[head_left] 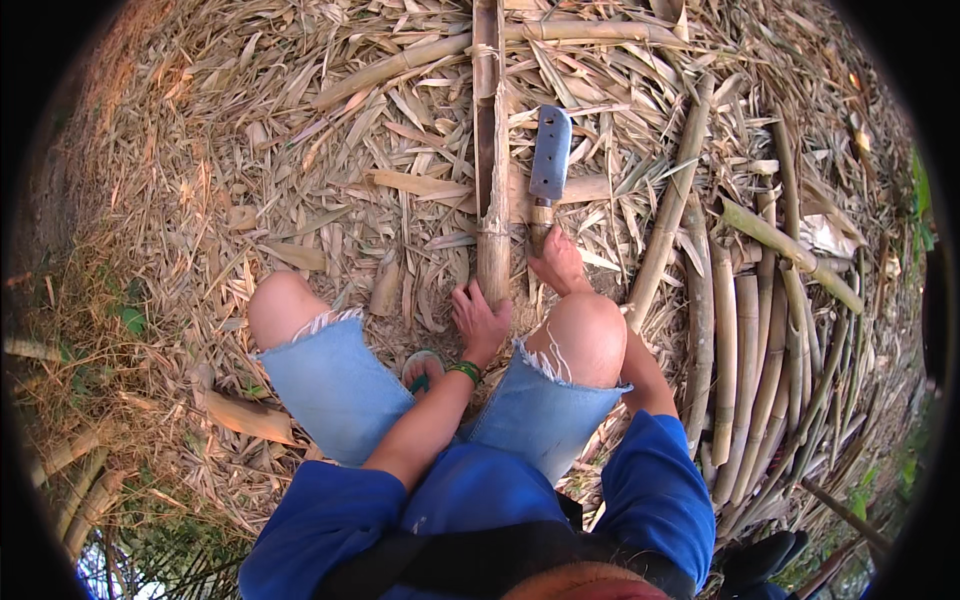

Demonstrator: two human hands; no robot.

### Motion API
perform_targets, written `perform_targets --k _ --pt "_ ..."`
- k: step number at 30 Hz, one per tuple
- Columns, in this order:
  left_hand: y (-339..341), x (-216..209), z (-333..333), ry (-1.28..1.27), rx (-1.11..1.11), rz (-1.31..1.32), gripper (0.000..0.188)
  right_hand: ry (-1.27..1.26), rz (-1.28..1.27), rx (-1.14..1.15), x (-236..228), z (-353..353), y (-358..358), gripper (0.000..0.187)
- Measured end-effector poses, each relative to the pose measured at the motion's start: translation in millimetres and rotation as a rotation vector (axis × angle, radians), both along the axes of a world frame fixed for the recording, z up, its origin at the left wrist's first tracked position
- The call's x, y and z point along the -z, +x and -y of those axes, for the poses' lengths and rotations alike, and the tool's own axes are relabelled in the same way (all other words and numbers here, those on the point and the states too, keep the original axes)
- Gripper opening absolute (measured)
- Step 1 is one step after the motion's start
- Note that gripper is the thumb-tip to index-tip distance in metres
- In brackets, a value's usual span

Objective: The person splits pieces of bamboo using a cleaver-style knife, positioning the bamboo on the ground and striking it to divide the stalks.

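Note:
A bamboo pole (pixel 493 245) stretches away from me along the ground, its far part split open so that the hollow inside shows. My left hand (pixel 480 322) grips the near end of this pole, fingers curled over its side. To the right of it, my right hand (pixel 561 264) is closed around the wooden handle of a cleaver (pixel 551 152). The wide metal blade, with several small holes, points away from me and lies just right of the pole, apart from it. My right knee partly hides the right wrist.
Dry leaves and bamboo husks (pixel 230 130) cover the ground. A pile of cut bamboo poles (pixel 745 370) lies at the right, with one longer pole (pixel 670 210) slanting beside it. Another bamboo piece (pixel 400 62) crosses behind the split pole. More bamboo (pixel 85 490) lies at the lower left.

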State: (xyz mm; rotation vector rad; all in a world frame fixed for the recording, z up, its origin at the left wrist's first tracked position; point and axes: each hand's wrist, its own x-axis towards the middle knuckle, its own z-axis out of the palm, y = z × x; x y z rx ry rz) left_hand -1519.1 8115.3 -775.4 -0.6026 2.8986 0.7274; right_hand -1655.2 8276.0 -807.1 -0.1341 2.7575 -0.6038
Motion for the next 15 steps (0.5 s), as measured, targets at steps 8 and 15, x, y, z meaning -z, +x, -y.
perform_targets --k 8,15 --pt "-12.9 3.7 -29.7 0.125 -0.241 -0.003 0.097 -0.397 0.012 0.359 -66.6 -32.2 -15.9 0.064" --pt "-1.8 43.3 32.6 0.486 -0.006 -0.198 0.089 -1.145 0.307 0.739 -34.0 -57.4 -26.7 0.021"
